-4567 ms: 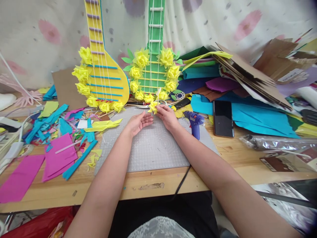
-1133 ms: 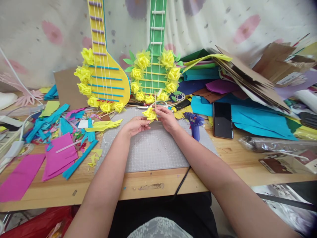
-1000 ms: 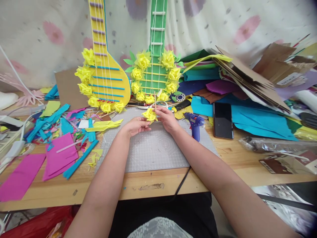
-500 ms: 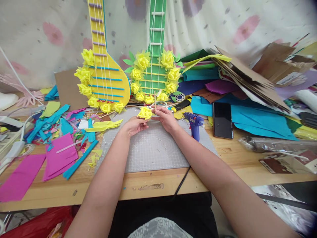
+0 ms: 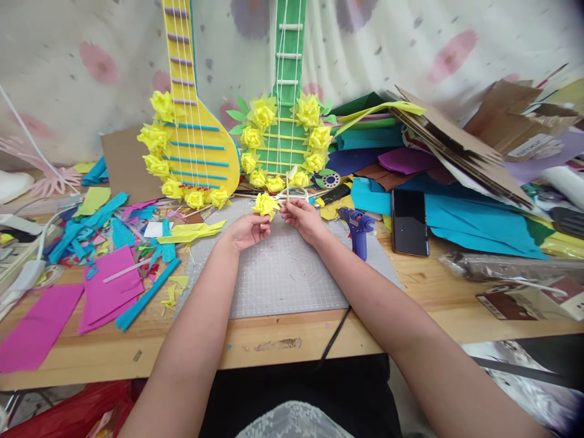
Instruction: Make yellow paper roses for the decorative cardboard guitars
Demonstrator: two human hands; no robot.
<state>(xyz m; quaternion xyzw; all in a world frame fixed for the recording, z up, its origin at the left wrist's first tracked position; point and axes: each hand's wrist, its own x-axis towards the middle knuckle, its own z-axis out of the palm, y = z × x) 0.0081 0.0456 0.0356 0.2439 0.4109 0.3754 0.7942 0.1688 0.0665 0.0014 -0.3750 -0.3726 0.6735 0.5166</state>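
Working above the grey cutting mat (image 5: 283,280) — left hand (image 5: 246,232) is gripping a yellow paper flower (image 5: 266,205) low at its edge, right hand (image 5: 305,220) is pinching a thin stick (image 5: 288,187) nearly upright, just beside the bloom. Petals are looking soft; a light grip underneath is probably serving best, and squeezing higher would risk creasing them. Holding the stick by fingertips is likely giving finer control. Farther back, scissors (image 5: 294,193) are lying — beyond, a green guitar shape (image 5: 285,97) is standing.
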